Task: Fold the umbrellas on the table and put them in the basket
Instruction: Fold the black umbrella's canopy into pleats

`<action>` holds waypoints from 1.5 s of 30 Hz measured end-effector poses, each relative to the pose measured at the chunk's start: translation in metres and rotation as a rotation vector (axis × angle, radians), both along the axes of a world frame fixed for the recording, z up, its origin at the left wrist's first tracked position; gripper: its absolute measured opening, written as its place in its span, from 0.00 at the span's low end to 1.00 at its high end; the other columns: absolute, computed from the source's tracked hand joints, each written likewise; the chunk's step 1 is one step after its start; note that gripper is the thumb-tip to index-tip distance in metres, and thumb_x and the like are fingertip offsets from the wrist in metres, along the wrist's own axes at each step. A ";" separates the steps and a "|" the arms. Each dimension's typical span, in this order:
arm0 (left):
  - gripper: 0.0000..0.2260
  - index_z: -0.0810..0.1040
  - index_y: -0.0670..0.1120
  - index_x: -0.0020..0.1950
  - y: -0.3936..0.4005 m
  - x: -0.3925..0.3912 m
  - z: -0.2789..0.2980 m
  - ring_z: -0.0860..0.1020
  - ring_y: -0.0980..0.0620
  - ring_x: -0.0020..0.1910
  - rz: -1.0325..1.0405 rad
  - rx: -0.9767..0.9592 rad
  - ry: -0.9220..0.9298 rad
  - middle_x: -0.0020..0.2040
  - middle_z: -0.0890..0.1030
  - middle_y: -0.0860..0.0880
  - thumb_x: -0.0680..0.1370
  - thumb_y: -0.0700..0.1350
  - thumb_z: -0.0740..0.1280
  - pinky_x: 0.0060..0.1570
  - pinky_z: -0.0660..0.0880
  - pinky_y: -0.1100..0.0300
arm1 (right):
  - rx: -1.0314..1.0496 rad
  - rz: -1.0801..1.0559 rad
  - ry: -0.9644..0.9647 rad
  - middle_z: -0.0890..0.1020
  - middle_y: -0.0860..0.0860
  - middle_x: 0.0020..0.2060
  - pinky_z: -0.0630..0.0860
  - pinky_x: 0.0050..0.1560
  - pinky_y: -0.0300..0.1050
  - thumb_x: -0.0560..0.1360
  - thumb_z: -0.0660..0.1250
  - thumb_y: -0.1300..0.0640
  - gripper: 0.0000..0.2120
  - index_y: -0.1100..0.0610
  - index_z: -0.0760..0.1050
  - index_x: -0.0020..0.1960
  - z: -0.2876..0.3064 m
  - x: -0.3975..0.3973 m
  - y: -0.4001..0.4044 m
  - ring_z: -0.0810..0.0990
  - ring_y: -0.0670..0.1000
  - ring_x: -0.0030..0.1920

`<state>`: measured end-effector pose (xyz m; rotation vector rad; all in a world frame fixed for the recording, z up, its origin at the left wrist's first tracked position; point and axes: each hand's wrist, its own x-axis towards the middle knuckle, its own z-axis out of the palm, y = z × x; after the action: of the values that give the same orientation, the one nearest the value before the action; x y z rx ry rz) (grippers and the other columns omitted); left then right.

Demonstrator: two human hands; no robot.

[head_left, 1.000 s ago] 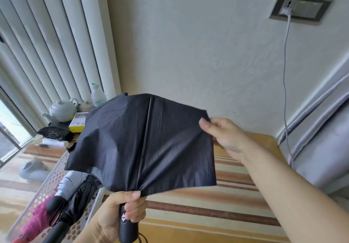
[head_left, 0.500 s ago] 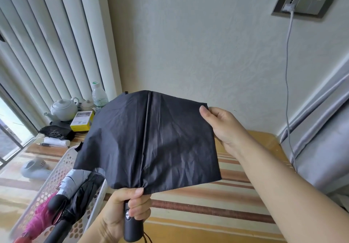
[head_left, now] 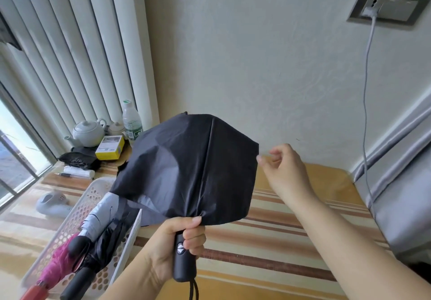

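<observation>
**Black Umbrella Half-Gathered Above the Table, One Hand Off the Cloth**

Left hand [head_left: 179, 236] clenched round the handle of the black umbrella [head_left: 191, 166], canopy held up loose and unpleated above the striped table [head_left: 291, 248]; right hand [head_left: 283, 166] just beside the canopy's right edge, fingers loosely curled, grasping nothing, not touching the cloth.

Likely trouble from here: panels slack and unevenly gathered, so a wrap begun now probably bunching the fabric and leaving a bulky roll; ribs perhaps catching the cloth if twisted without smoothing each fold; fastening strap not visible, so closure uncertain; grip low on the handle giving little control of the floppy top.

Standing by at the left: white perforated basket [head_left: 77, 208] on the table, already holding a pink umbrella [head_left: 58, 260], a grey umbrella [head_left: 100, 215] and another dark umbrella [head_left: 102, 241], leaving limited room for one more; a white card [head_left: 130, 239] leaning at the basket's near edge, possibly in the way of a drop-in. Further back: white teapot [head_left: 87, 132], yellow box [head_left: 109, 148], plastic bottle [head_left: 131, 120], well apart from the work; cable [head_left: 367, 94] hanging from the wall socket [head_left: 387, 7] at right.
</observation>
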<state>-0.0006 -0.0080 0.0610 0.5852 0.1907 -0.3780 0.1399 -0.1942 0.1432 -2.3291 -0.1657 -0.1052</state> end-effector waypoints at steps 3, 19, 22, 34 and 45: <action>0.20 0.66 0.45 0.24 -0.016 0.004 0.015 0.63 0.56 0.18 0.026 0.099 0.084 0.20 0.64 0.51 0.56 0.37 0.79 0.21 0.66 0.64 | 0.051 0.190 0.196 0.78 0.46 0.53 0.69 0.51 0.40 0.74 0.66 0.40 0.24 0.52 0.69 0.64 0.010 -0.035 0.029 0.77 0.48 0.55; 0.31 0.77 0.43 0.60 -0.032 0.008 0.033 0.82 0.43 0.47 -0.128 0.526 0.180 0.51 0.83 0.40 0.58 0.47 0.79 0.45 0.79 0.50 | 0.961 0.141 0.489 0.85 0.51 0.50 0.81 0.53 0.53 0.74 0.71 0.61 0.15 0.55 0.75 0.60 -0.033 -0.047 0.041 0.84 0.52 0.51; 0.23 0.82 0.41 0.52 -0.033 0.011 0.035 0.82 0.42 0.43 -0.223 0.375 0.119 0.48 0.83 0.39 0.59 0.46 0.77 0.50 0.78 0.49 | 1.010 0.239 0.533 0.85 0.51 0.51 0.81 0.50 0.48 0.72 0.71 0.60 0.17 0.54 0.75 0.60 -0.033 -0.048 0.037 0.84 0.51 0.51; 0.10 0.74 0.40 0.26 -0.039 0.020 0.029 0.70 0.51 0.24 -0.050 0.710 0.155 0.27 0.74 0.43 0.67 0.34 0.68 0.28 0.70 0.62 | 0.496 0.193 0.283 0.65 0.41 0.66 0.69 0.61 0.43 0.71 0.70 0.42 0.42 0.45 0.50 0.77 0.006 -0.032 0.025 0.68 0.42 0.63; 0.15 0.69 0.42 0.22 -0.035 0.020 0.025 0.68 0.48 0.25 0.114 0.922 0.110 0.24 0.71 0.43 0.67 0.35 0.69 0.32 0.66 0.60 | -0.303 0.503 -0.263 0.74 0.45 0.34 0.56 0.61 0.42 0.79 0.58 0.42 0.18 0.50 0.68 0.34 0.058 -0.024 -0.006 0.67 0.44 0.50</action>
<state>0.0198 -0.0430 0.0857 1.4550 0.5115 -0.1937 0.1163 -0.1998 0.2016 -2.4858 -0.9461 -0.1409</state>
